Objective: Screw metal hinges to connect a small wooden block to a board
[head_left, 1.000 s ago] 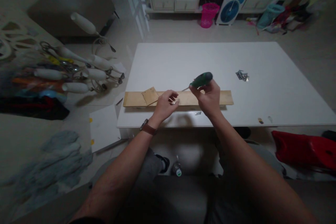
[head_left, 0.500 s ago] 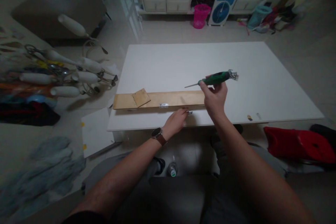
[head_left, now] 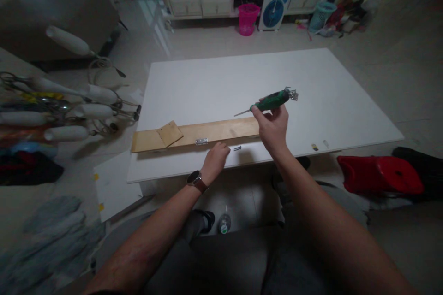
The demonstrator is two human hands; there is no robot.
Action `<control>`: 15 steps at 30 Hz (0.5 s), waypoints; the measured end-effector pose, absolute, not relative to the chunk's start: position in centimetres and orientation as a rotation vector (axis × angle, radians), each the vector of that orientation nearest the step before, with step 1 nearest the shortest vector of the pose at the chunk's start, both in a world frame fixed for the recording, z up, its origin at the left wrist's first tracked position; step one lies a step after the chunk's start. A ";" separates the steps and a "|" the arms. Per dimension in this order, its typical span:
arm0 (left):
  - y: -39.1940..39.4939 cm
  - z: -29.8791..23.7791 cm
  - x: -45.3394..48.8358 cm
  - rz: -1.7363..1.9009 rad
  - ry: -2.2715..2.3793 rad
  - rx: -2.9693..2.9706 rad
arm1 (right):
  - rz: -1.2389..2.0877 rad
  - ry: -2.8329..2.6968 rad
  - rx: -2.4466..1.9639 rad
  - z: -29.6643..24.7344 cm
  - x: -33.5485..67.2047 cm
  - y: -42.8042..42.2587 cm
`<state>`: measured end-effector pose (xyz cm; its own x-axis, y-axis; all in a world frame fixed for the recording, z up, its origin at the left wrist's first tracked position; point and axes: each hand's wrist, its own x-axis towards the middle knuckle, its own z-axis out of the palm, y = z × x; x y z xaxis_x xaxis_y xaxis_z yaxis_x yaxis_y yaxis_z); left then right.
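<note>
My right hand (head_left: 275,126) is wrapped round the green handle of a screwdriver (head_left: 273,101), its thin shaft pointing left above the table. Several small shiny metal pieces (head_left: 293,95) cling to the handle's far end. My left hand (head_left: 216,159) is closed with its fingers curled together; what they hold, if anything, is hidden. Just right of its fingertips lie a few loose screws (head_left: 237,148). A long wooden board (head_left: 221,129) lies in front of both hands. On its near edge sits a small metal hinge (head_left: 201,141), and a square wooden piece (head_left: 170,133) rests on its left part.
The white tabletop (head_left: 235,78) stretches away from me. Small bits (head_left: 314,147) lie near its front right edge. A red plastic stool (head_left: 380,174) stands at the right, a bottle (head_left: 224,224) on the floor below, and a white panel (head_left: 117,186) leans at the left.
My left hand has drawn back to the left from the screws, which now show more fully beside it. The screwdriver stays in my right hand. The whole view has shifted slightly.
</note>
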<state>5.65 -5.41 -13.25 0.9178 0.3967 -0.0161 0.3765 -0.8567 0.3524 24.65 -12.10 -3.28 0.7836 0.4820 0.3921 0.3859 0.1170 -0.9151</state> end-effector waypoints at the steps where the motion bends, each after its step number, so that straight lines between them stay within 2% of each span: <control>1: -5.4 -13.4 5.6 0.089 0.578 2.721 | 0.081 -0.738 -1.493 -3.2 24.6 -12.1; 8: -5.6 -13.1 5.5 0.260 0.577 2.572 | 0.077 -0.760 -1.532 -2.4 24.4 -12.3; 15: -4.7 -11.1 5.1 0.616 0.651 1.945 | 0.210 -0.763 -1.470 -2.1 23.4 -12.0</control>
